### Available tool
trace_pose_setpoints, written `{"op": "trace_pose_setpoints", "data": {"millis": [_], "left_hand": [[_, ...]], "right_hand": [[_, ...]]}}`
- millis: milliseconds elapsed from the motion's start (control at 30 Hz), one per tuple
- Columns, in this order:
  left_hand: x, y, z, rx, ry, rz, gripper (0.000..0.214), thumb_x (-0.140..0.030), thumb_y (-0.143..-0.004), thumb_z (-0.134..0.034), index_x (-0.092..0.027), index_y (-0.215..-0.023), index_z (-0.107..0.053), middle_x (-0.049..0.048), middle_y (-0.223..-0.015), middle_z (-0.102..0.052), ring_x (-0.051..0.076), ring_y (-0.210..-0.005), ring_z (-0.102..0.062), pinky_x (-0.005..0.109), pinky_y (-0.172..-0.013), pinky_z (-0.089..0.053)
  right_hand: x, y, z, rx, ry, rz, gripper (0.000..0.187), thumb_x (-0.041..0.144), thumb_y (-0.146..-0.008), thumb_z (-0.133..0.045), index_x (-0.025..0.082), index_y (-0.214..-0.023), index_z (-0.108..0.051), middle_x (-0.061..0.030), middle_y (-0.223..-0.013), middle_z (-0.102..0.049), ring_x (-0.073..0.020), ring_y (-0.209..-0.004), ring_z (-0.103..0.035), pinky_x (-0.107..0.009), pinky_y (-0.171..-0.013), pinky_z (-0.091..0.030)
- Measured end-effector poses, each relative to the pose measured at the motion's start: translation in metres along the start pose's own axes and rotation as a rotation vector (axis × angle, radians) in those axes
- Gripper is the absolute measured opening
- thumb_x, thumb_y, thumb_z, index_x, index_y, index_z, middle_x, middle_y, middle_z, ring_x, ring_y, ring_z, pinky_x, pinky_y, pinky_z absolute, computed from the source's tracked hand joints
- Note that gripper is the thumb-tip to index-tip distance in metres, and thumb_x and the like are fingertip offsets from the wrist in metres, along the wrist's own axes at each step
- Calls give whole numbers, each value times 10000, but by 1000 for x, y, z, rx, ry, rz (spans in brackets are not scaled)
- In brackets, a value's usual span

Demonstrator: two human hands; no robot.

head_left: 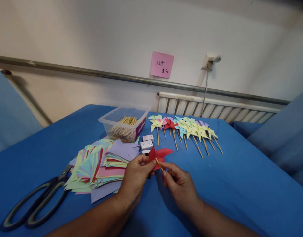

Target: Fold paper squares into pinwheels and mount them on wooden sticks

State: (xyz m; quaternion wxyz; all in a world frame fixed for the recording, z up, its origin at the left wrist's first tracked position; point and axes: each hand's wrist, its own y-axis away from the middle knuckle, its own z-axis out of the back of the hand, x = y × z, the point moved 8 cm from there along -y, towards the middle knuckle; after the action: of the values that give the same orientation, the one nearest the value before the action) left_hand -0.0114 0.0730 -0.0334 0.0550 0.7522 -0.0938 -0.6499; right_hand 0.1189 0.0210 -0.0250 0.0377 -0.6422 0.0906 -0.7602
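left hand: pinching red pinwheel above blue table | right hand: pinching stick against it | step: likely joining the two | next: probably calls for steady paper, stick kept centred

The red paper pinwheel is up in the air, pinched in the left hand. It is bright red. One pointy blade sticks out to the right, and another points to the far side. Fingers hide some of it. The thin yellow-brown stick leans across its front, with its far end tipped left. The right hand pinches the stick's near end. I can't tell if they are joined.
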Motion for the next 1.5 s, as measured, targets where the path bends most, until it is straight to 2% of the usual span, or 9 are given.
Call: {"op": "trace_pose_setpoints", "data": {"millis": [433, 700, 933, 1133, 1367, 1500], "left_hand": [[-5, 0, -3, 14, 23, -40, 257, -254, -581, -747, -155, -758, -589, -32, -562, -617, 82, -470, -534, 190, -473, -409], [-9, 2, -5, 39, 62, -43, 223, -286, -640, -712, -146, -780, -611, -11, -632, -630, 89, -519, -542, 198, -501, -419], [-10, 0, -4, 53, 55, -71, 221, -303, -663, -711, -151, -791, -614, 6, -719, -657, 120, -648, -595, 230, -635, -458], [-9, -1, -5, 79, 77, -93, 205, -296, -668, -714, -161, -782, -611, 3, -731, -665, 127, -678, -608, 247, -684, -464], [-8, -3, -5, 95, 82, -90, 212, -300, -675, -713, -153, -778, -601, 10, -733, -654, 128, -677, -604, 255, -679, -460], [-7, -1, -6, 86, 76, -59, 215, -312, -683, -705, -150, -770, -593, -10, -664, -616, 98, -576, -557, 215, -563, -425]], "right_hand": [[8, -1, 3, -25, 46, 66, 273, 274, -850, -500, 237, -1078, -645, 25, -606, -545, -98, -533, -484, -199, -499, -393], [12, 1, 3, -6, 110, 104, 279, 260, -866, -481, 252, -1104, -625, 31, -600, -534, -98, -516, -479, -204, -501, -394], [21, 4, 1, 14, 168, 161, 289, 232, -876, -462, 290, -1122, -604, 9, -737, -613, -112, -569, -539, -232, -572, -448], [24, 4, 3, 3, 187, 177, 288, 217, -873, -463, 269, -1117, -607, 19, -662, -588, -116, -576, -547, -231, -590, -456], [24, 3, 4, 7, 164, 196, 286, 205, -863, -470, 260, -1104, -613, 12, -709, -629, -108, -584, -562, -209, -560, -445], [18, 1, 3, 6, 158, 164, 280, 211, -863, -473, 263, -1102, -609, 26, -657, -617, -100, -551, -553, -198, -532, -426]]}}
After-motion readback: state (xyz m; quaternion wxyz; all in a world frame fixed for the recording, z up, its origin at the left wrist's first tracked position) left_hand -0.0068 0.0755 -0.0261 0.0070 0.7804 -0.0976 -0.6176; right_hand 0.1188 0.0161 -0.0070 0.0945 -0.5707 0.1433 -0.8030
